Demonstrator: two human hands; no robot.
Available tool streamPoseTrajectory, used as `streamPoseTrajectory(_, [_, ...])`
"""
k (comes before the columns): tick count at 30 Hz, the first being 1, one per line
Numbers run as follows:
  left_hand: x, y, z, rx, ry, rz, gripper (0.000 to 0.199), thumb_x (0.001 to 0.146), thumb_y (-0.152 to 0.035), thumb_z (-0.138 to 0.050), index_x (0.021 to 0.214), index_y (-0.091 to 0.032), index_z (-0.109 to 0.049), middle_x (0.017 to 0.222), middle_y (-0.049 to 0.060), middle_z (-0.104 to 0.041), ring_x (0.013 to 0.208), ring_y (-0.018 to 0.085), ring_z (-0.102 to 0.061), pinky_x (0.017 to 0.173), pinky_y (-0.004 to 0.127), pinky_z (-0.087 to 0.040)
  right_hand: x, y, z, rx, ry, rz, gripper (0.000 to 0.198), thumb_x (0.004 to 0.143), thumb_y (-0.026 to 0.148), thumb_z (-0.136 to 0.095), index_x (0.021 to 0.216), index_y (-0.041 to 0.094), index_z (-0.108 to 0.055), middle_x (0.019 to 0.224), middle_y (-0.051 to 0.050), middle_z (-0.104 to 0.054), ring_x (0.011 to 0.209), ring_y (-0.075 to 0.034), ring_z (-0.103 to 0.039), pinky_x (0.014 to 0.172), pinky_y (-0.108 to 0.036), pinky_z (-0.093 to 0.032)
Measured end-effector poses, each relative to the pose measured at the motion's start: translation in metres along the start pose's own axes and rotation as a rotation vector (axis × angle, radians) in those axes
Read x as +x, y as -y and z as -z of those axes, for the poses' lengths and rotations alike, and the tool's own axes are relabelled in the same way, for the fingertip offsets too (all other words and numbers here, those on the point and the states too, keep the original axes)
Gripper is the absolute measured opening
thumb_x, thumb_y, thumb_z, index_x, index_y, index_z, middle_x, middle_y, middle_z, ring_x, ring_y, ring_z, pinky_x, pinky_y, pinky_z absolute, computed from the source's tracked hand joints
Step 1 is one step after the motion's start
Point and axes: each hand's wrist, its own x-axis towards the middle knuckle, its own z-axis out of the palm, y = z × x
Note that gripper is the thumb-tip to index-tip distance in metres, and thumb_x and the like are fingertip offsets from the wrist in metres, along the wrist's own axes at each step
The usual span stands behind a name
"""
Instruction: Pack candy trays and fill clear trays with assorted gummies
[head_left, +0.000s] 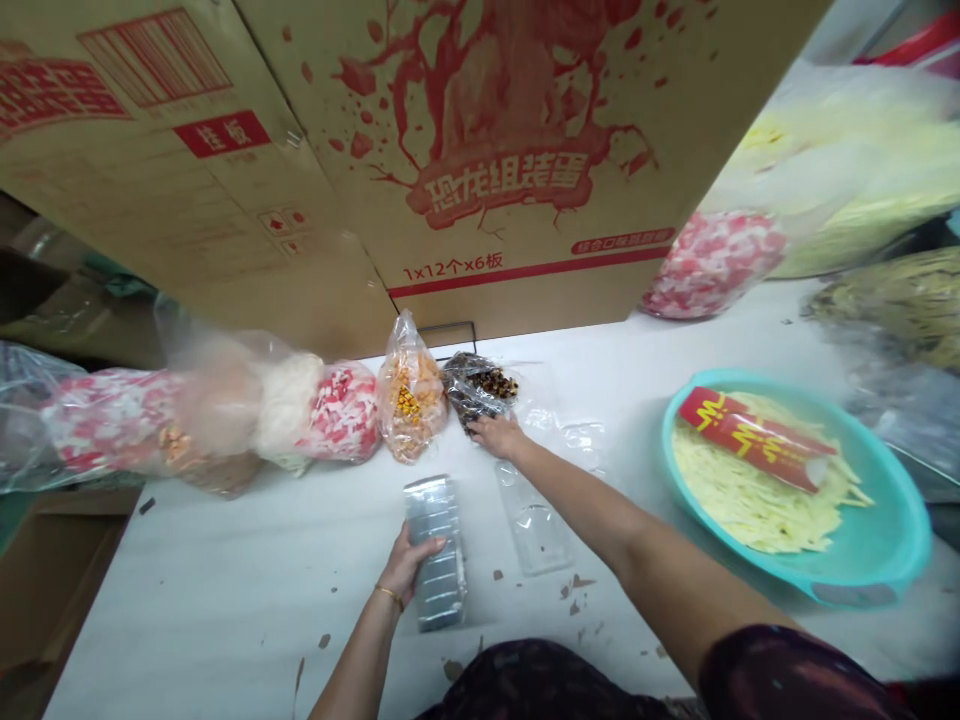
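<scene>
My left hand (409, 565) grips a long, clear plastic compartment tray (439, 520) by its left side, with the thumb over the top. A yellow bracelet is on that wrist. Farther forward, my right hand (496, 436) is at the near edge of a plastic bag of small dark pieces (491, 382). Its fingers are curled against the bag; their tips are hidden, and what they hold cannot be made out. Just left of that bag stands a clear bag of orange pieces (412, 400) with some yellow ones.
Bags of pink-and-white pieces (345, 412) line the left. Large cardboard boxes (525, 200) rise behind. Clear empty trays (536, 525) lie on the white table (247, 590). At right, a turquoise basin (885, 540) holds pale yellow strips and a red packet (757, 440).
</scene>
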Motion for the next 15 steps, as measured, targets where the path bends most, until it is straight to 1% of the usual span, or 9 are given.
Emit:
streamPoseTrajectory(3, [-0.001,-0.005,0.008,-0.009,-0.017,-0.012,0.057,0.046,-0.024,-0.076,0.097,-0.018,-0.050,0.076,0.003,-0.065,0.061,0.019,-0.061,0.059,0.033,-0.048,0.005,-0.017,0.006,-0.035,0.019,0.027,0.034,0.085,0.033,-0.040,0.117,0.037,-0.051,0.122,0.000,-0.052,0.106,-0.027,-0.045,0.094,-0.051,-0.020])
streamPoseTrajectory(6, [-0.003,-0.010,0.004,-0.014,0.003,-0.005,0.058,0.047,-0.023,-0.076,0.098,-0.018,-0.048,0.075,0.004,-0.065,0.060,0.019,-0.061,0.058,0.034,-0.049,0.004,-0.032,0.010,-0.076,-0.004,0.043,0.035,0.086,0.028,-0.038,0.116,0.035,-0.053,0.120,-0.002,-0.054,0.111,-0.026,-0.043,0.098,-0.052,-0.012])
streamPoseTrajectory(9, [-0.005,-0.011,-0.002,-0.007,0.019,0.002,0.059,0.048,-0.022,-0.075,0.099,-0.017,-0.047,0.074,0.004,-0.064,0.059,0.019,-0.060,0.057,0.034,-0.049,0.005,-0.047,0.020,-0.082,-0.022,0.015,0.037,0.084,0.024,-0.040,0.117,0.036,-0.052,0.125,0.000,-0.051,0.124,-0.026,-0.029,0.101,-0.053,-0.002])
streamPoseTrajectory(11, [-0.007,-0.010,-0.005,-0.004,0.022,-0.001,0.061,0.048,-0.021,-0.075,0.102,-0.017,-0.046,0.075,0.005,-0.064,0.060,0.019,-0.061,0.058,0.034,-0.049,0.006,-0.056,0.031,-0.052,-0.041,-0.047,0.042,0.081,0.018,-0.042,0.118,0.036,-0.051,0.127,0.003,-0.049,0.129,-0.024,-0.019,0.101,-0.053,0.003])
streamPoseTrajectory(12, [-0.007,-0.010,-0.005,-0.004,0.024,-0.005,0.062,0.048,-0.021,-0.075,0.103,-0.017,-0.046,0.076,0.005,-0.065,0.061,0.019,-0.061,0.058,0.034,-0.049,0.005,-0.059,0.036,-0.034,-0.064,-0.083,0.044,0.080,0.015,-0.041,0.118,0.035,-0.051,0.128,0.003,-0.048,0.130,-0.024,-0.017,0.101,-0.053,0.004])
streamPoseTrajectory(13, [-0.007,-0.008,-0.006,-0.007,0.026,-0.012,0.063,0.048,-0.021,-0.075,0.104,-0.017,-0.047,0.077,0.005,-0.065,0.062,0.019,-0.061,0.059,0.034,-0.049,0.002,-0.060,0.040,-0.018,-0.093,-0.114,0.045,0.079,0.013,-0.041,0.118,0.033,-0.051,0.129,0.002,-0.047,0.130,-0.025,-0.017,0.101,-0.054,0.004])
streamPoseTrajectory(14, [-0.006,-0.007,-0.006,-0.011,0.031,-0.015,0.062,0.048,-0.021,-0.075,0.104,-0.017,-0.047,0.077,0.005,-0.065,0.062,0.019,-0.061,0.060,0.035,-0.049,-0.003,-0.058,0.042,-0.003,-0.121,-0.133,0.044,0.079,0.013,-0.040,0.118,0.030,-0.052,0.130,0.000,-0.046,0.130,-0.026,-0.018,0.101,-0.054,0.001])
streamPoseTrajectory(15, [-0.005,-0.006,-0.006,-0.015,0.036,-0.014,0.061,0.048,-0.022,-0.075,0.103,-0.017,-0.047,0.077,0.005,-0.064,0.062,0.019,-0.061,0.060,0.035,-0.049,-0.010,-0.053,0.041,0.012,-0.139,-0.142,0.042,0.080,0.015,-0.041,0.117,0.027,-0.053,0.130,-0.003,-0.046,0.129,-0.028,-0.021,0.101,-0.054,-0.004])
